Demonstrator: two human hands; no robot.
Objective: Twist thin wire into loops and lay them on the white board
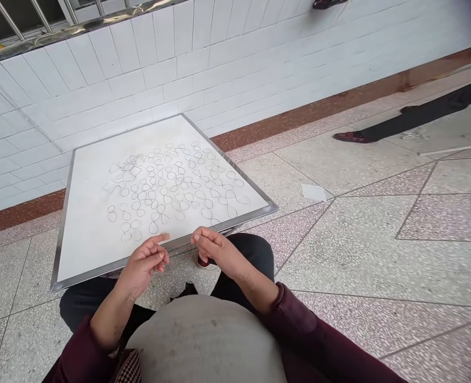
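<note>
In the head view, my left hand [145, 263] is over the near edge of a white board-topped table [87, 223]. Its index finger points forward with a tan wrap at the tip, while the thumb and other fingers are curled together. My right hand [213, 247] is a short way to the right, thumb and fingertips pinched. Anything in either hand is too thin to make out. Many thin dark loops [154, 226], mostly figure-eight shaped, are spread over the tabletop. Behind them lies a tangled pile of thin strands [129, 165].
A white tiled wall [171, 74] stands behind the table, with metal railings [40, 16] at upper left. A white paper piece [313, 192] lies on the speckled floor. At right, another person's leg and dark red shoe [353, 137] show. My knees are under the table's near edge.
</note>
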